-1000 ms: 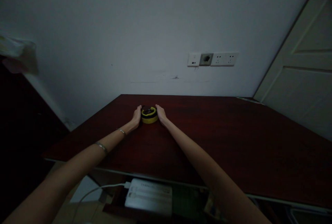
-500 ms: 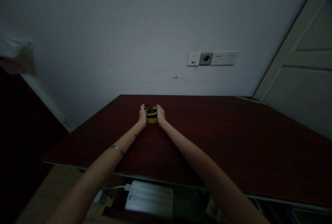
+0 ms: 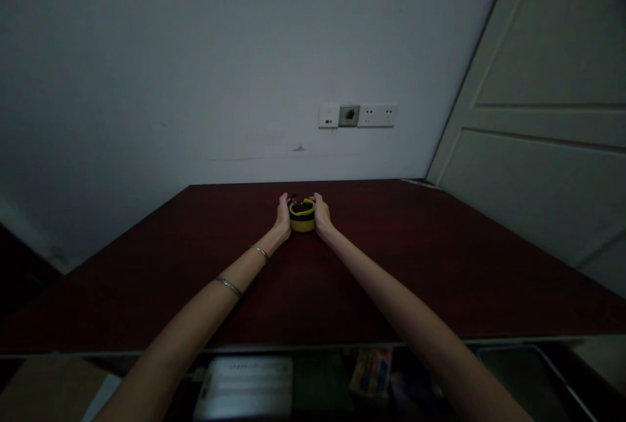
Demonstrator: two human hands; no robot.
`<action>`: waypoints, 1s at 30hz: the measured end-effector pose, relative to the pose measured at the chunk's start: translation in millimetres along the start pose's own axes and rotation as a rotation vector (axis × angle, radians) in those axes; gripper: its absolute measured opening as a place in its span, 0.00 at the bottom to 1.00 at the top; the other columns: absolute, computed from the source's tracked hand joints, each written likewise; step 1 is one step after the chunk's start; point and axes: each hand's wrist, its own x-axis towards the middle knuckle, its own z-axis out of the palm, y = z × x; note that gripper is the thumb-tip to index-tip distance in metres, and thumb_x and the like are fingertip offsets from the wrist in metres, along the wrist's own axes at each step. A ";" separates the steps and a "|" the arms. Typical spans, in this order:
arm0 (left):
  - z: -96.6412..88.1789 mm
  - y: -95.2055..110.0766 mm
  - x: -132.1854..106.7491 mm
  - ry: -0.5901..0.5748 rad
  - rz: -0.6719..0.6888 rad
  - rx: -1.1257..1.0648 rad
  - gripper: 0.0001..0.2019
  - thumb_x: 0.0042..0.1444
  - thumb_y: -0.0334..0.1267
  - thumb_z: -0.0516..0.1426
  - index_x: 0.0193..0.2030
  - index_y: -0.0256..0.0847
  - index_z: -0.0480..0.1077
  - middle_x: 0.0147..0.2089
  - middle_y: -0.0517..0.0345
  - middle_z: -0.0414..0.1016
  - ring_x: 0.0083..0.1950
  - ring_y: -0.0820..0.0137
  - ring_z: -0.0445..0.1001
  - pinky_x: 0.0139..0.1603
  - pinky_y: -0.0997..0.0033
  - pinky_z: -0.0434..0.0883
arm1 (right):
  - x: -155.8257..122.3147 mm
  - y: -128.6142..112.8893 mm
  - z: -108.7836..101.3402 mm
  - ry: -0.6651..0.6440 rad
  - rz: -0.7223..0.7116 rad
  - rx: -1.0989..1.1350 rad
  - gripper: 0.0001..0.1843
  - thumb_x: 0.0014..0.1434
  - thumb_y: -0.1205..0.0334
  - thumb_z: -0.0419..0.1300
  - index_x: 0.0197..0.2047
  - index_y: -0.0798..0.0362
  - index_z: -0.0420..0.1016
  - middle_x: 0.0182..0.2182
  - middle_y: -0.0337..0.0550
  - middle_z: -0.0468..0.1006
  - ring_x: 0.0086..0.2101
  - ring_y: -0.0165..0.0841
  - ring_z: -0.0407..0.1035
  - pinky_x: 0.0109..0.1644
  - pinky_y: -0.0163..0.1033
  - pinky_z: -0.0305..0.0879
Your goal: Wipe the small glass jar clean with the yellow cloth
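Observation:
A small round yellow thing with a black band stands on the dark red-brown table top. It looks like a low ring or open-topped holder; its exact kind and its inside are too dark to make out. My left hand is cupped along its left side, with two silver bangles on that forearm. Against the right side rests my right hand, so the thing is held between both palms. The far fingers are partly hidden behind it.
Behind the table is a pale wall with a row of sockets. A white panelled door stands at the right. Below the front edge are a silvery-white box and a colourful packet.
Both hands have moved the yellow-and-black thing rightward along the table, toward its middle. The view has turned right, so the sockets appear further left and more of the door shows.

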 end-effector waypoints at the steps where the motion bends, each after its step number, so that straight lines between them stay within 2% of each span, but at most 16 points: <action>1: 8.9 -4.5 -3.5 -0.023 -0.027 -0.015 0.18 0.51 0.52 0.49 0.29 0.37 0.66 0.23 0.61 0.69 0.24 0.74 0.68 0.33 0.74 0.65 | 1.0 0.3 -11.7 0.016 -0.002 0.002 0.24 0.53 0.45 0.46 0.35 0.54 0.76 0.35 0.43 0.80 0.37 0.37 0.72 0.41 0.37 0.64; 6: 46.5 -23.7 -21.8 -0.133 -0.126 -0.059 0.17 0.51 0.50 0.50 0.30 0.37 0.68 0.23 0.60 0.70 0.26 0.72 0.70 0.34 0.72 0.66 | 4.7 3.6 -61.1 0.078 -0.016 0.007 0.24 0.53 0.46 0.46 0.36 0.53 0.75 0.34 0.41 0.80 0.38 0.36 0.72 0.43 0.36 0.63; 11: 63.2 -36.5 -31.3 -0.170 -0.125 -0.048 0.17 0.51 0.50 0.50 0.30 0.37 0.68 0.24 0.59 0.71 0.26 0.73 0.69 0.34 0.73 0.65 | 3.0 3.5 -85.2 0.111 -0.027 0.002 0.24 0.53 0.46 0.46 0.37 0.53 0.75 0.39 0.44 0.79 0.41 0.37 0.71 0.45 0.37 0.62; 16: 62.3 -40.5 -30.0 -0.173 -0.134 -0.016 0.17 0.50 0.50 0.51 0.31 0.36 0.68 0.25 0.59 0.71 0.26 0.73 0.69 0.35 0.72 0.65 | -2.8 4.3 -88.0 0.122 -0.012 0.001 0.23 0.53 0.48 0.46 0.37 0.53 0.75 0.39 0.44 0.79 0.41 0.38 0.71 0.45 0.37 0.62; 30: 44.3 -38.0 -24.5 -0.142 -0.131 0.018 0.18 0.48 0.52 0.52 0.31 0.37 0.68 0.26 0.59 0.71 0.26 0.72 0.69 0.35 0.72 0.65 | -7.9 12.6 -74.8 0.067 -0.021 -0.021 0.20 0.52 0.47 0.48 0.35 0.51 0.75 0.36 0.41 0.79 0.39 0.36 0.71 0.44 0.35 0.61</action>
